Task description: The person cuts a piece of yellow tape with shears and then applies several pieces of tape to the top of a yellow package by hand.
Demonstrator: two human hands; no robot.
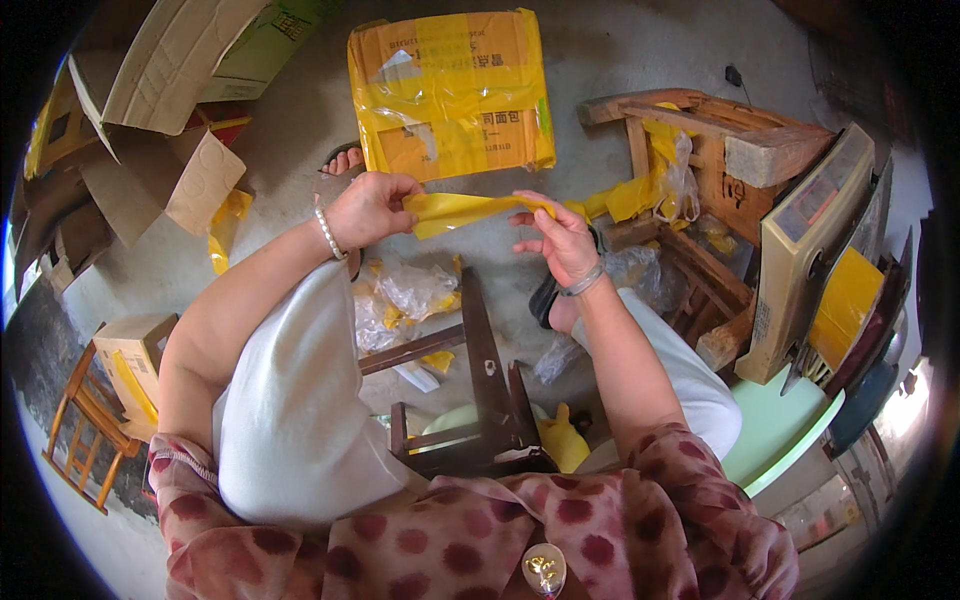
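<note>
Between my hands stretches a strip of yellow packing tape (461,213), slightly twisted toward its right end. My left hand (373,211) pinches one end between thumb and fingers. At the other end, my right hand (556,234) grips the tape with thumb and index finger, its other fingers spread apart. Just beyond the hands, a cardboard box (454,94) heavily wrapped in yellow tape rests on the floor. Its top bears printed writing, and the tape is wrinkled and torn in spots.
An overturned wooden stool (739,150) lies at right, draped with crumpled yellow tape (637,196). Beside it stands a beige scale (806,255). Plastic scraps (412,289) and a dark wooden frame (480,360) lie between my legs. Flattened cardboard (176,60) leans at upper left.
</note>
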